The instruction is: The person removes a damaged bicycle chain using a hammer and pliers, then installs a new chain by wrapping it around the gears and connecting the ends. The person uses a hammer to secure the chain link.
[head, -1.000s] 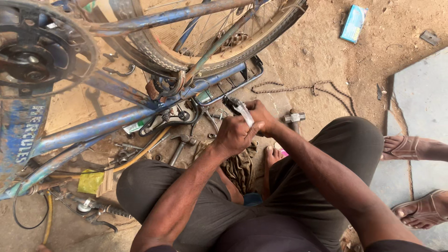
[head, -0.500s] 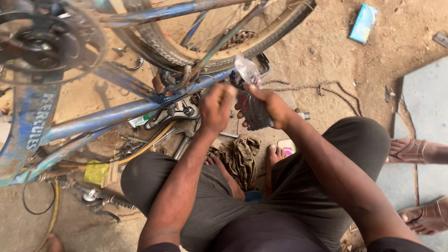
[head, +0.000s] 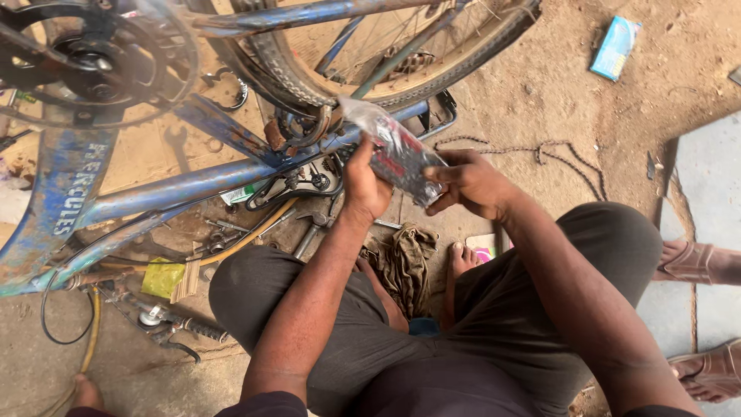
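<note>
While my left hand [head: 364, 185] and right hand [head: 469, 184] pinch the clear packet [head: 397, 150] at upper centre, beside the bike frame [head: 193, 184], I judge opening it needs a firm tear.

Just beyond both hands, the blue bicycle frame [head: 193, 181] and the rear wheel [head: 401, 69] are blocking the way forward. Under the frame, tools [head: 309, 232] and a rag [head: 401, 262] are crowding the floor between the knees. A loose chain [head: 540, 150] is lying to the right. Bare dirt floor [head: 556, 85] is staying open toward the far right corner, up to a blue packet [head: 615, 48]. Sandalled feet [head: 702, 262] are lining the right edge.
</note>
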### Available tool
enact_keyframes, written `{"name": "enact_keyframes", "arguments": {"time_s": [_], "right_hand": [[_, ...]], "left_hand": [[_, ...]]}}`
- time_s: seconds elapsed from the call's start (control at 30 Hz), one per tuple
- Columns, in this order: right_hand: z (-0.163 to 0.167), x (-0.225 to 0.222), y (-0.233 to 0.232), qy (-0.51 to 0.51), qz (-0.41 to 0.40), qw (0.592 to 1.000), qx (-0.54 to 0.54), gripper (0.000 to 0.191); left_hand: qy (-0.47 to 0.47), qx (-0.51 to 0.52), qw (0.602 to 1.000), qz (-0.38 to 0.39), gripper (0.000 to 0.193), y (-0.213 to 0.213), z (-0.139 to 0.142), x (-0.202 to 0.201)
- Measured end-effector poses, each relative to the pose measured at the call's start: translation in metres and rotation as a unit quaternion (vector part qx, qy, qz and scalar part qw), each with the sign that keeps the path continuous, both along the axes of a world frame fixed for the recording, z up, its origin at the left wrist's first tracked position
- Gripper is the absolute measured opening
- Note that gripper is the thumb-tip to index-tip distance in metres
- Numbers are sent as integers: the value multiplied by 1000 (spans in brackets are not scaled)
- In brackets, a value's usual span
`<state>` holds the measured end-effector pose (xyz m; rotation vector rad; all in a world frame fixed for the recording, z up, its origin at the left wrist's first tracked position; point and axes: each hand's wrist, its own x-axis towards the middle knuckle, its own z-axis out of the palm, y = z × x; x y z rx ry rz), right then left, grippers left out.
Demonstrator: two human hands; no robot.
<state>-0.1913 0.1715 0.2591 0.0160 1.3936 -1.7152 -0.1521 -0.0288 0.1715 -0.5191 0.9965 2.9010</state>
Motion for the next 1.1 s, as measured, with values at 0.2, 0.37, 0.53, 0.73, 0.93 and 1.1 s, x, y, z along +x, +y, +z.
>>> {"name": "enact_keyframes", "arguments": {"time_s": [0.2, 0.37, 0.53, 0.73, 0.93, 1.1], "right_hand": [[-1, 3, 1, 231, 9, 964, 129, 46], [5, 2, 1, 335, -15, 925, 177, 44], [16, -11, 18, 414, 64, 871, 256, 46], [-17, -34, 65, 424, 7, 891, 160, 29], [-37, -92, 157, 391, -409, 819, -93, 43], [-10, -74, 130, 147, -551, 809, -139, 42]], "left_hand": [[-8, 118, 992, 51, 55, -4, 8, -4], [102, 187, 977, 4, 52, 16, 7, -1], [99, 170, 980, 16, 48, 7, 3, -1], [174, 374, 911, -12, 47, -5, -4, -4], [134, 226, 963, 54, 51, -20, 25, 1], [192, 188, 963, 37, 64, -10, 51, 9]]}}
